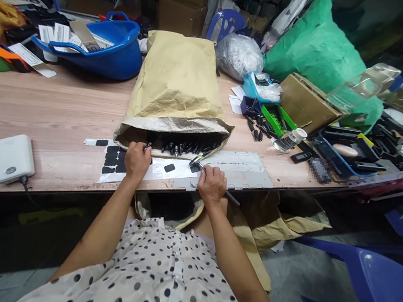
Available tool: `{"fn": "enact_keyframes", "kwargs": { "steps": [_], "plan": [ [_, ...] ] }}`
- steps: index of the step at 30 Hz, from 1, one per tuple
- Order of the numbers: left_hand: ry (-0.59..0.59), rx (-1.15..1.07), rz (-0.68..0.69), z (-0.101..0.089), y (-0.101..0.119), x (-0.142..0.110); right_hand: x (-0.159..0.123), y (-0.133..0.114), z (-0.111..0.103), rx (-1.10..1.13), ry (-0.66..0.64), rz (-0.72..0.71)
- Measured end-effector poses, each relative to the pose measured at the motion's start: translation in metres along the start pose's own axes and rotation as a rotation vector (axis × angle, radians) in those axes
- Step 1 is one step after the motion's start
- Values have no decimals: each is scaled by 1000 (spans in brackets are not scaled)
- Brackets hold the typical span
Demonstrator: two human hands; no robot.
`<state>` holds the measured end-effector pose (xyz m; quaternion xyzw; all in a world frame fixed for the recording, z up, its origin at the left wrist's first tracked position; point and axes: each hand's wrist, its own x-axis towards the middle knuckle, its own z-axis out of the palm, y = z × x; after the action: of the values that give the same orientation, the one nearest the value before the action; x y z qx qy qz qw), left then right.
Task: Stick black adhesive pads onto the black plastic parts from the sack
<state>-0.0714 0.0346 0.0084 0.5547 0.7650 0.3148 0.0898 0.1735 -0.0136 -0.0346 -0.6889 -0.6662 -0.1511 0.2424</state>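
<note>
My left hand is closed on a small black part at the mouth of a large tan paper sack. Inside the sack's opening lie several black pieces, some with shiny metal ends. My right hand grips a small hammer by its dark handle, its metal head pointing toward the sack. Under my hands lies a white sheet with rounded black stickers at its left end. A grey board lies flat beneath the hammer.
A white power bank with a cable sits left. Behind it stands a blue basin holding papers. On the right are a green tray, a clear jar and a dark blue tray. A purple chair stands at right.
</note>
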Motion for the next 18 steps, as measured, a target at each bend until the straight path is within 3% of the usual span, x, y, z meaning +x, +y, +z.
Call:
{"fn": "enact_keyframes", "kwargs": {
  "steps": [4,9,14,18],
  "plan": [
    [32,-94,175,-4,-11,-35,0,0,0,1,-6,10],
    [-213,-90,444,8,0,-68,1,1,-1,-9,-1,-3],
    [-250,-40,544,22,13,-62,1,0,-1,-11,9,-11],
    [-273,-68,540,29,19,-54,1,0,-1,-6,-1,0]
  ]
}}
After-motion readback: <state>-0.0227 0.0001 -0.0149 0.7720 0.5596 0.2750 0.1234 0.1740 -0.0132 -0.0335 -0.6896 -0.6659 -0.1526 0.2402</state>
